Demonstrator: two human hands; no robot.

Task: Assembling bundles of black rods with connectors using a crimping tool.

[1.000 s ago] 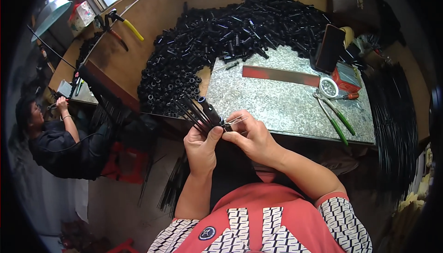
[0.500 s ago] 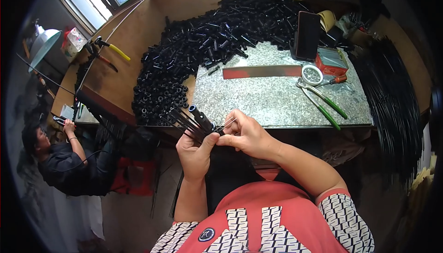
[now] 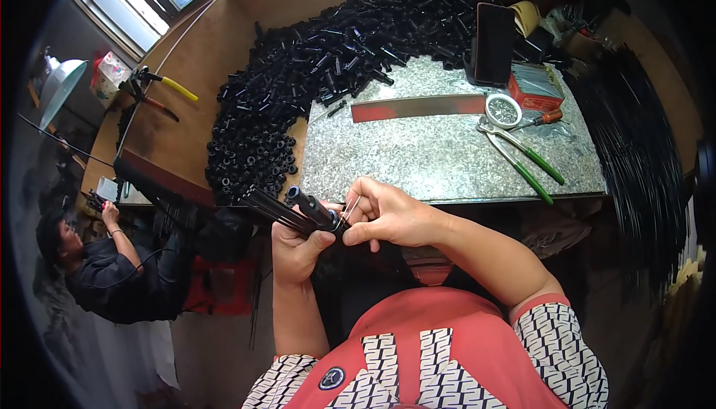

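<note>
Far left of the hands sits a co-worker [image 3: 112, 267]. Left of and beyond the hands lie yellow-and-red-handled pliers [image 3: 162, 90]; nearer, a heap of black parts [image 3: 250, 129] spreads past them. The left hand [image 3: 300, 249] is closed around thin black rods [image 3: 270, 209] and a black tube [image 3: 310, 206]. Close beside it, the right hand [image 3: 395, 216] pinches thin wires [image 3: 350, 207] at the tube's near end. Beyond the hands, the bench [image 3: 388, 163] carries a flat strip [image 3: 418, 107]; to their right, a small bowl [image 3: 503, 111] and green-handled pliers [image 3: 523, 163].

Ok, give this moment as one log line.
left hand: holding black tube, thin black rods | right hand: at tube's lower end, thin pale wires | bench: green-handled pliers, heaped black parts
</note>
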